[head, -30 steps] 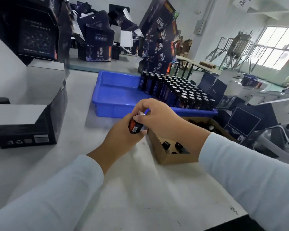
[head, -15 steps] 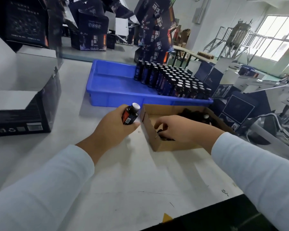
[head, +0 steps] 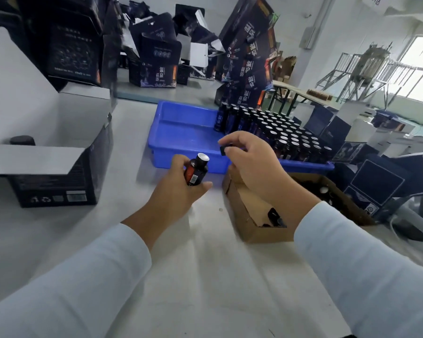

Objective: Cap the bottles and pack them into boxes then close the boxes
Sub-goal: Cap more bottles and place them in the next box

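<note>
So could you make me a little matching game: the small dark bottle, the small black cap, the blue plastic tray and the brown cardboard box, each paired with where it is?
1. small dark bottle
2. small black cap
3. blue plastic tray
4. brown cardboard box

A. under the right forearm
B. pinched by right hand
C. behind both hands
D. gripped by left hand

Pairs: 1-D, 2-B, 3-C, 4-A.

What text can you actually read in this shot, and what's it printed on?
"温泉" and "苗浴": front of the dark carton behind the blue tray.
The same characters repeat on the leaning stack of cartons.
Bottle label in the left hand: too blurred.
</note>
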